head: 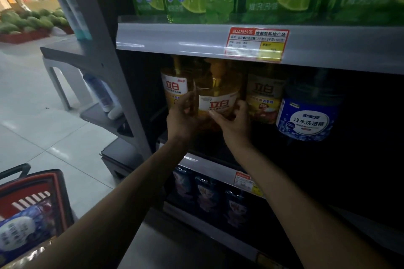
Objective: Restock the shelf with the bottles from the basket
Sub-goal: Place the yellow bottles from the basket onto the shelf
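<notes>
Item in hand: one yellow bottle point(218, 98) with pump top, red-lettered label facing out, gripped on both sides. The left fingers point(185, 97) curl round its left flank, the right fingers point(240, 106) round its right flank, with the thumb across the lower label. Position: at the front of the middle shelf point(218, 171), in the gap between a left yellow neighbour point(173, 87) and a right yellow neighbour point(265, 98). Its base is hidden by the hands and shadow, so whether it stands on the shelf cannot be told. Further right on the same shelf stands a blue-labelled tub bottle point(306, 118). Outstanding stock: the red basket point(59, 199) at lower left holds at least one blue-labelled bottle point(24, 231); the count is unclear. Judged status: this placement nearly complete, release pending, more of the basket to clear. Pose: left hand point(182, 116) and right hand point(235, 122) are level, palms facing each other, with both forearms reaching up and forward from the lower frame and converging on the bottle.
</notes>
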`<state>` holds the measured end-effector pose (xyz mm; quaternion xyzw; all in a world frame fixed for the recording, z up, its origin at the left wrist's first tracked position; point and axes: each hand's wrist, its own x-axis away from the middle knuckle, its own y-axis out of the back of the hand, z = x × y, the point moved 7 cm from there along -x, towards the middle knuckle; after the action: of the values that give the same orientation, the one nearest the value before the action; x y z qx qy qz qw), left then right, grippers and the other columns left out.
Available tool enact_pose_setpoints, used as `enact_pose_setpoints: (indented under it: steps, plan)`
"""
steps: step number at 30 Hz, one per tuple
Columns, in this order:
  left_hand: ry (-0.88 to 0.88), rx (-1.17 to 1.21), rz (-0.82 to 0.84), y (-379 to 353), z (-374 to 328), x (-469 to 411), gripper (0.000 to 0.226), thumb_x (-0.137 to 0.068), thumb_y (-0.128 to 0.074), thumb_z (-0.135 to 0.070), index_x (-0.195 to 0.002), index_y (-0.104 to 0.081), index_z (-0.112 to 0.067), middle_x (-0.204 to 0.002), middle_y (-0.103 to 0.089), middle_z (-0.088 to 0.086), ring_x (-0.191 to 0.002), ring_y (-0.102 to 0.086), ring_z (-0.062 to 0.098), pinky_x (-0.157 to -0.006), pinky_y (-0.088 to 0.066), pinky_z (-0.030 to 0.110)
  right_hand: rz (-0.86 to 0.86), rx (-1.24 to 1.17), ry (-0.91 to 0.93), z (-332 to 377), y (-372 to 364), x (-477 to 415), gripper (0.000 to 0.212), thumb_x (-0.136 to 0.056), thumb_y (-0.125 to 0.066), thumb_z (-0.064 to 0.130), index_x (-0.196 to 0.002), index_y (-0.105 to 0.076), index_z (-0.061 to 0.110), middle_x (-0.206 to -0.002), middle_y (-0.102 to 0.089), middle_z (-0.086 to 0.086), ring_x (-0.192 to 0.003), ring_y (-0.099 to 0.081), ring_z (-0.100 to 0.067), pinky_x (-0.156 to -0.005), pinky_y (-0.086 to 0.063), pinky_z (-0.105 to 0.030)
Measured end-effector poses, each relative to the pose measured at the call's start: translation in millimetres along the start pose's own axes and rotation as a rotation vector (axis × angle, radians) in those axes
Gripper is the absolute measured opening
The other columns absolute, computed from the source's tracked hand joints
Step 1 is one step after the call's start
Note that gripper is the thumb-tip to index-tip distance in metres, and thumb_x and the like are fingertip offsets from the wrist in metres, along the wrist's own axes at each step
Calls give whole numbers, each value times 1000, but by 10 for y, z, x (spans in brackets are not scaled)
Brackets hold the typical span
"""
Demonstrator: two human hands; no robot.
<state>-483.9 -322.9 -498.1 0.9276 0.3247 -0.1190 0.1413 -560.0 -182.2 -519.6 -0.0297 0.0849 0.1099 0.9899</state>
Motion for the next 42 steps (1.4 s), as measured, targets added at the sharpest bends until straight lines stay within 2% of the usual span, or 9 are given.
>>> enact_pose_setpoints:
  steps: [3,8,14,20,25,28,31,36,42]
  plan:
    - [61,60,-37,16,112,-3,60,-81,-86,-16,-132,-58,-28,-129,-69,-5,-119,-67,11,-92,-62,43,-8,3,-18,26,-25,21,65,-83,-80,13,-136,-44,21,-138,-55,-3,-128,-54,-21,-103,-52,-44]
    - [79,32,-66,7,137,-43,57,-84,-83,-16,-136,-61,-27,-118,-72,-6,-113,-69,11,-93,-62,45,-14,18,-62,15,-68,19,74,-82,-81,11,-145,-43,18,-142,-54,-4,-131,-53,-23,-104,-51,-47]
    - [120,73,-111,-6,78,20,51,-85,-81,-7,-131,-63,-20,-114,-69,-9,-102,-66,1,-65,-59,16,0,7,-90,3,-70,72,80,-80,-79,1,-148,-41,18,-143,-55,-8,-129,-55,-25,-103,-52,-47]
    - [183,66,2,40,-70,307,50,-87,-81,-17,-132,-61,-25,-124,-69,-4,-114,-68,13,-92,-62,41,74,118,-117,70,12,284,66,-84,-74,-2,-141,-47,16,-138,-58,-9,-127,-55,-24,-100,-50,-37]
    - [152,13,78,226,-349,621,37,-87,-80,-15,-109,-60,-37,-111,-71,-8,-107,-70,11,-87,-60,31,134,231,-125,226,86,550,61,-86,-67,-9,-139,-49,14,-140,-57,-9,-132,-53,-27,-108,-47,-41]
    - [121,-24,93,419,-572,804,37,-90,-77,-12,-107,-61,-40,-104,-71,-15,-102,-70,5,-82,-57,23,195,318,-76,447,105,708,59,-89,-68,-4,-142,-48,11,-144,-54,-7,-136,-49,-25,-111,-43,-36]
    - [127,-96,150,642,-743,991,31,-95,-72,-15,-116,-61,-36,-107,-71,-18,-105,-67,-1,-100,-55,32,271,382,7,707,90,906,56,-92,-68,3,-144,-46,10,-148,-51,-7,-138,-46,-24,-105,-38,-27]
    - [71,-409,222,1146,-933,1405,40,-96,-71,-27,-134,-59,-31,-124,-62,-16,-111,-58,-2,-101,-49,29,397,607,153,985,-166,1362,56,-93,-68,33,-144,-44,32,-148,-45,1,-137,-44,-21,-111,-42,-40]
    - [26,-683,167,2122,-831,2281,57,-92,-67,-51,-146,-51,-39,-140,-52,-17,-126,-51,-1,-106,-48,28,699,757,304,1165,-710,2075,79,-94,-68,38,-157,-21,39,-159,-32,5,-142,-37,-16,-112,-37,-33]
